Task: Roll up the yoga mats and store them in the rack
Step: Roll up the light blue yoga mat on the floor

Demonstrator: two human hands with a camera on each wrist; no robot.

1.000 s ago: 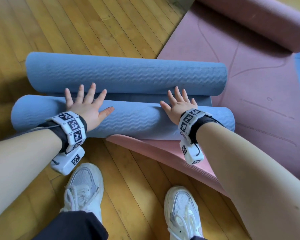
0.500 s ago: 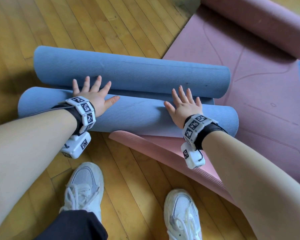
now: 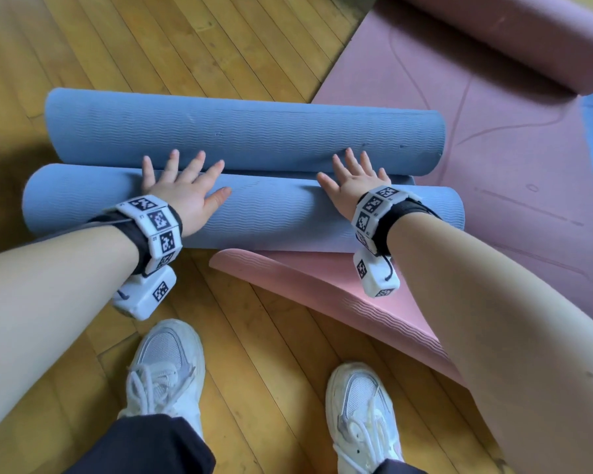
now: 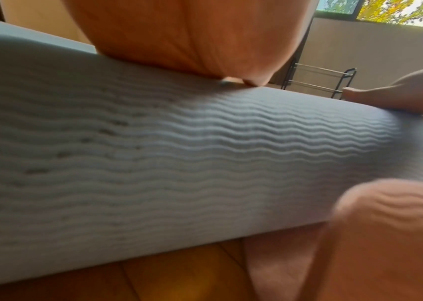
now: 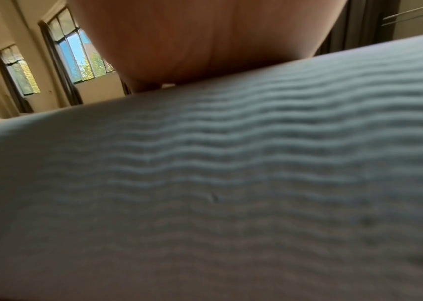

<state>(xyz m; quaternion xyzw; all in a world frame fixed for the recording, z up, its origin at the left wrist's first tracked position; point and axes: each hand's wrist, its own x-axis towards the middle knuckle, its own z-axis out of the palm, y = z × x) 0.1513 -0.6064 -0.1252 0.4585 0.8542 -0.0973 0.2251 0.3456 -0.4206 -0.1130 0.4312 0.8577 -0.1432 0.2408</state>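
Two blue rolls were counted on the wooden floor [image 3: 220, 46], lying side by side and joined by a short flat strip of the same blue mat [image 3: 288, 138]; it could not be told whether they were two ends of one mat. Two pink mats were counted as well, and two white shoes.

Starting at the left: the left hand [image 3: 182, 189] was laid flat on the near roll [image 3: 274, 220], its fingers [image 3: 194, 165] spread wide and straight, tips reaching into the groove where the far roll began, thumb stuck out to the right along the roll. Nothing was gripped; the palm was simply pressed down. Just beyond those fingertips the far roll was seen, fatter and longer. A wavy ribbed texture was shown all over the blue surface, with a few small dents picked up by the left wrist camera [image 4: 154, 163].

Further right, the right hand [image 3: 355, 186] was pressed on the same near roll, fingers straight and fanned a little less, tips touching the foot of the far roll. Under that wrist, a curled pink mat edge [image 3: 305, 278] was trapped beneath the near roll. Well beyond the right fingertips a flat pink mat [image 3: 493, 148] was spread, with a pink roll [image 3: 528, 35] at its far end.

A metal rack [image 4: 321, 81] was glimpsed in the distance from the left wrist.
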